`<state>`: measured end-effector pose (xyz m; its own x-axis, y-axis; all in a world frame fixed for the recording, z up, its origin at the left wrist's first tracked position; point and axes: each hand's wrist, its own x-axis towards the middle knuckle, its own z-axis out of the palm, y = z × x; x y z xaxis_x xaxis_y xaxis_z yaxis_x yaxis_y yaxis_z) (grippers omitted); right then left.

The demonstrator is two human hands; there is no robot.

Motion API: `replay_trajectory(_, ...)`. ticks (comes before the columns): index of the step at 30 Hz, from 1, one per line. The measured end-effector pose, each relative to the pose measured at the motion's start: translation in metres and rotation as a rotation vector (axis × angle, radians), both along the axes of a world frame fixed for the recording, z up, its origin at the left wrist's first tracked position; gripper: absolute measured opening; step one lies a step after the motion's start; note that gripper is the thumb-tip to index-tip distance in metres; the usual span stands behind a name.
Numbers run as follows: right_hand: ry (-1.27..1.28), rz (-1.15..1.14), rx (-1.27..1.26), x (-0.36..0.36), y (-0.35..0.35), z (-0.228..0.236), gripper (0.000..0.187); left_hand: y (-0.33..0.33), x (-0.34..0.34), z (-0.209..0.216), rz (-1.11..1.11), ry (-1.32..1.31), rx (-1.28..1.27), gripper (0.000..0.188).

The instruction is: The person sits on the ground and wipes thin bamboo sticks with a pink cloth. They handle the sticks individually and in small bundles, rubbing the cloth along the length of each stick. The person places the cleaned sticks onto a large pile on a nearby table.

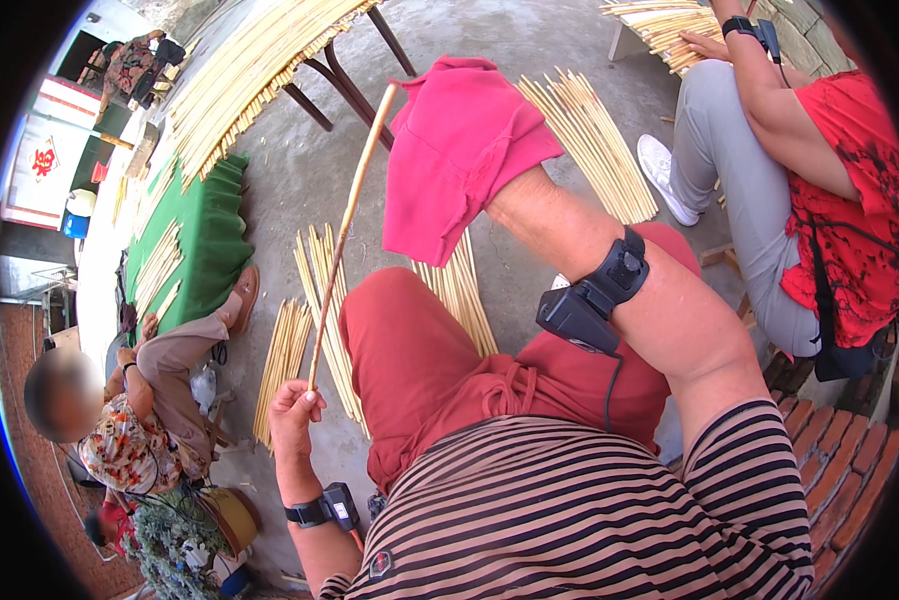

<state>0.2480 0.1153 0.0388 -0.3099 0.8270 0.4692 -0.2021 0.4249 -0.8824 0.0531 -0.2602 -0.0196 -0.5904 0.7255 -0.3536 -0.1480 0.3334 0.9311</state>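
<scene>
My left hand [296,412], low on the left, pinches the lower end of a long, thin, pale-brown stick [347,228]. The stick slants up and away, and its far end meets the edge of a pink cloth [460,150]. That cloth is draped over my right hand, hiding its fingers; only the wrist [518,198] and forearm come out of it. Whether those fingers grip anything is hidden. On the floor beyond my knees lie bundles of similar sticks, one [325,300] just right of my left hand and another [460,285] below the cloth.
A table [270,70] heaped with sticks stands far left, next to a green cloth [210,240]. More sticks [595,145] lie on the concrete at right. One person [130,420] sits at left, another [830,170] at right near bricks [845,480]. A potted plant [185,535] is lower left.
</scene>
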Motion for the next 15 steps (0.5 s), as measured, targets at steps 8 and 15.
replay_trajectory(8, -0.842, -0.197, 0.809, 0.009, -0.005, 0.008, 0.009, 0.038, 0.010, 0.016, 0.023, -0.128, 0.348, 0.015)
replay_trajectory(15, -0.175, 0.664, -0.339, 0.000, -0.053, 0.001, 0.011, 0.122, 0.076, 0.031, -0.370, -0.258, 0.240, 0.016)
